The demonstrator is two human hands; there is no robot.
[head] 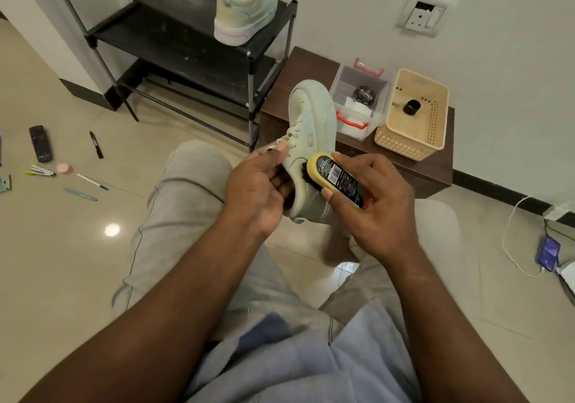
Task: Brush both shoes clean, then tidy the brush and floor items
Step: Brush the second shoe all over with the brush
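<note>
Head view: the left hand holds a pale mint-green lace-up shoe above the lap, toe pointing away, its fingers curled into the shoe's opening and the thumb against the laces. The suede-like upper looks dull, with a faint yellowish smear near the toe. The right hand grips a brush with a yellow back and a black barcode label, fingers wrapped round its edges, dark bristles touching the shoe's side. A second shoe stands on the black shoe rack. On the floor to the left lie a remote, a marker and a pen. The low dark bench carries a clear box and a beige basket.
</note>
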